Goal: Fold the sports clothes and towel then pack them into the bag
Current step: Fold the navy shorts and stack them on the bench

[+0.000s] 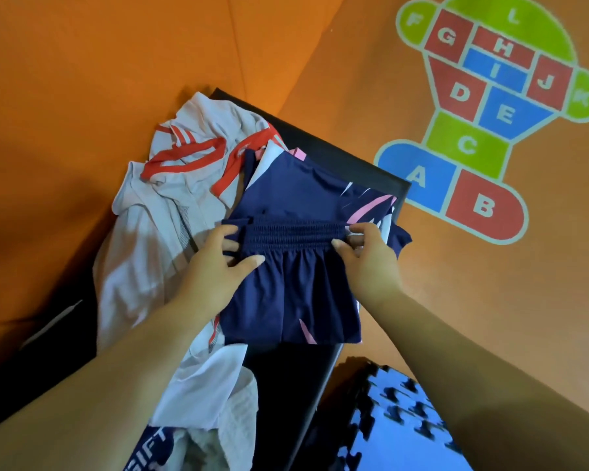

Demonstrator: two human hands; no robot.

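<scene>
Navy shorts (293,287) with pink streaks lie on a black table (354,164), waistband stretched between my hands. My left hand (215,263) pinches the waistband's left end, thumb on top. My right hand (368,253) pinches its right end. Under the shorts lies a navy jersey (296,192) with white and pink marks. To the left, a crumpled white garment (157,232) with red stripes hangs over the table's edge. A white towel (232,433) sits bunched near the bottom. Beside it, a navy item with white letters (150,450) shows only in part.
Orange floor (116,62) surrounds the table, with a coloured hopscotch print (483,113) of letters at the upper right. Blue interlocking foam mats (398,423) lie at the lower right. A dark object (48,351) sits at the lower left.
</scene>
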